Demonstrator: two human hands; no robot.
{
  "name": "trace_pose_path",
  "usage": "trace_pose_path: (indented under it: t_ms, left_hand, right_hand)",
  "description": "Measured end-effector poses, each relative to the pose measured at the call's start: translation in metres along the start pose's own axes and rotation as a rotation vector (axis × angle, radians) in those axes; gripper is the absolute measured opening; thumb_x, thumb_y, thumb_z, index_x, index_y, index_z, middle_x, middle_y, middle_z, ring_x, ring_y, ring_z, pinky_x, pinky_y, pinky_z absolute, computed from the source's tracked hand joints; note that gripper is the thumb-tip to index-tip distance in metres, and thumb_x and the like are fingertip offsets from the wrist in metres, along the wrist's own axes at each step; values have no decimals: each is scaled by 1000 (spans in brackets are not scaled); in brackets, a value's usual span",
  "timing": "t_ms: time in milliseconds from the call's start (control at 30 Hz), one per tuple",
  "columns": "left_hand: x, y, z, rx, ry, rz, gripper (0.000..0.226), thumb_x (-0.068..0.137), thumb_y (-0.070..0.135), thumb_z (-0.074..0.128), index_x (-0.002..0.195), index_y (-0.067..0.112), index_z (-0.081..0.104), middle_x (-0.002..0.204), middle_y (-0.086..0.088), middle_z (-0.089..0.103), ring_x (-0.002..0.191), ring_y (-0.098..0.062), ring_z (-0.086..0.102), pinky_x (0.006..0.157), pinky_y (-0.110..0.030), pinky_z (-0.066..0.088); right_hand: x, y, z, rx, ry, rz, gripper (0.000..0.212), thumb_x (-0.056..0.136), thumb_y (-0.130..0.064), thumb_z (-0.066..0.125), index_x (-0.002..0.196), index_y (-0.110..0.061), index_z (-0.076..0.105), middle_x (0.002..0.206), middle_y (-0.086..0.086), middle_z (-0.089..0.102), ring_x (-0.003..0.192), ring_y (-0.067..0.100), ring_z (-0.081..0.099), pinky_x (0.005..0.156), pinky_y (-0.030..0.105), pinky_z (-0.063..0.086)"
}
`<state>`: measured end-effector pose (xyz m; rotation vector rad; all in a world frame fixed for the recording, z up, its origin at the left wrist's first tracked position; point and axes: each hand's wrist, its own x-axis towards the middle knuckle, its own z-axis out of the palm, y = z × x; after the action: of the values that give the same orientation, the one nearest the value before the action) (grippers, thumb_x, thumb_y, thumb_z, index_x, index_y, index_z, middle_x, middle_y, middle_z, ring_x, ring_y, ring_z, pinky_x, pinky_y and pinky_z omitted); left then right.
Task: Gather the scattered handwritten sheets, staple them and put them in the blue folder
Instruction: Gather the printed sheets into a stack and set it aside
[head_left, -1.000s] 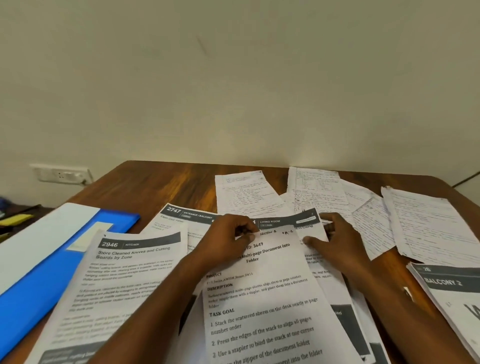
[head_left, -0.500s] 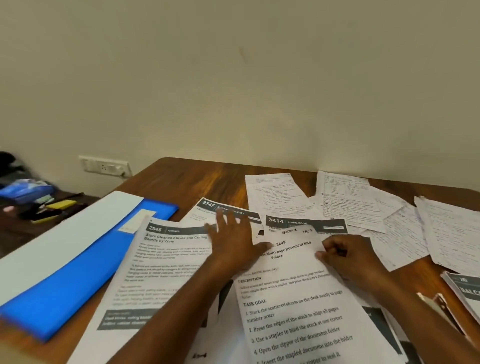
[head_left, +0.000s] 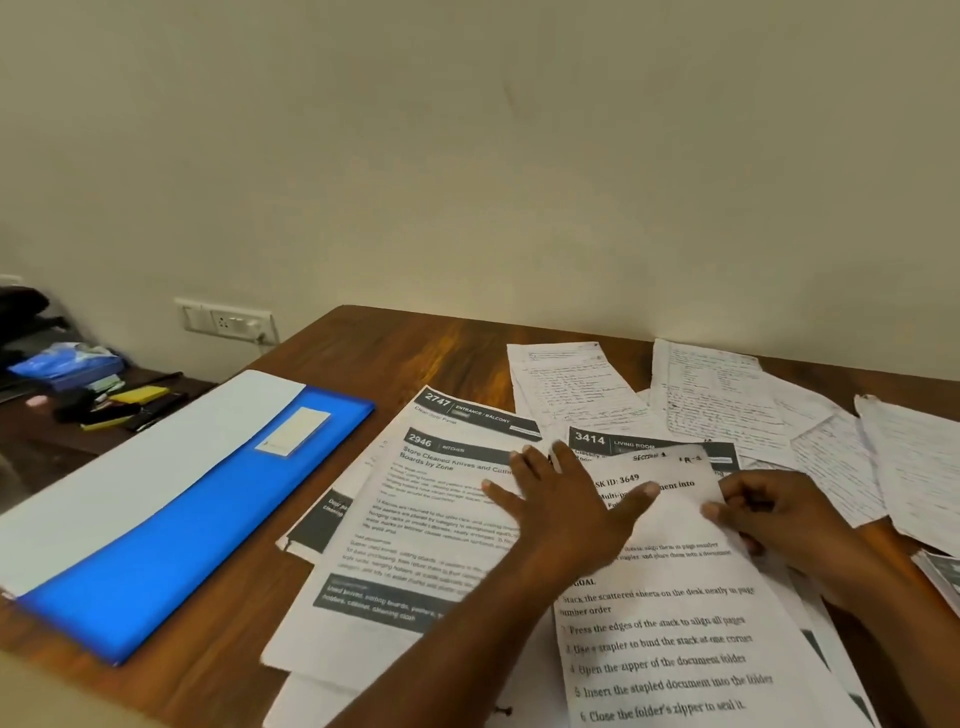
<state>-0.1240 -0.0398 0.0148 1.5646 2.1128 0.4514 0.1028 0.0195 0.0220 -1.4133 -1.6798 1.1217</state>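
The brown wooden desk (head_left: 395, 353) carries everything, and the largest thing on it is the flat blue plastic folder (head_left: 171, 545), lying at the left with its long axis running from the near-left edge toward the far middle, a long white sheet (head_left: 130, 467) overlapping its left side. Next in size is the overlapping spread of printed white task sheets with dark header bars (head_left: 441, 525) in the near middle, under both arms. Beyond them, along the far right of the desk by the wall, lie the white handwritten sheets (head_left: 722, 400), fanned loosely across one another with their long axes pointing roughly away from the person. The left hand (head_left: 566, 504) lies flat with fingers spread, pressing on the printed pages. The right hand (head_left: 779, 514) has its fingers curled and pinches the right edge of the topmost printed instruction sheet (head_left: 670, 587). The relation that matters: the handwritten pages lie ahead and to the right of both hands, just past the printed pile, so the right hand is the nearer one and would likely need to let go of its printed page and reach forward to them. The folder sits on the opposite side, nearer the left hand. No stapler can be made out.
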Motion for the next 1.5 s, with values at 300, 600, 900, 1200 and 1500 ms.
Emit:
trace_pose_path:
  t_ms: [300,600,900,1200,1500]
  left_hand:
    - [11,-4,-14,-482,140,257,81,82,51,86,150,30,47,153,7,54,137,-15,52,109,-33,45]
    - [10,-26,-28,-874,-81,295,101,70,47,95,150,41,34,134,9,70,113,-18,75,91,-52,64]
    - [7,-36,-56,-818,-54,116,40,95,6,74,131,21,63,116,0,78,93,-18,80,79,-38,67]
    - [22,-103,-110,-481,-113,-136,60,92,16,79,145,20,51,127,-5,68,103,-22,74,87,-39,65]
    - [5,-137,-129,-305,113,-77,32,89,19,84,96,35,58,87,17,57,78,-1,53,75,-25,44]
  right_hand:
    - [-5,-4,-2,184,-4,83,12,87,0,78,96,6,73,70,26,65,48,16,55,42,24,42]
    - [-9,-8,-39,387,14,67,64,44,-38,102,91,-3,76,100,40,68,86,43,61,79,54,46]
    - [-8,-21,14,374,-7,121,6,88,1,75,93,0,77,101,29,76,86,41,72,90,56,55]
    - [-11,-44,54,262,-228,150,26,95,12,51,106,5,74,97,30,75,72,34,69,57,37,61]
    - [13,-57,106,203,-47,148,19,89,-7,81,103,-8,68,77,23,76,59,30,68,59,37,59]
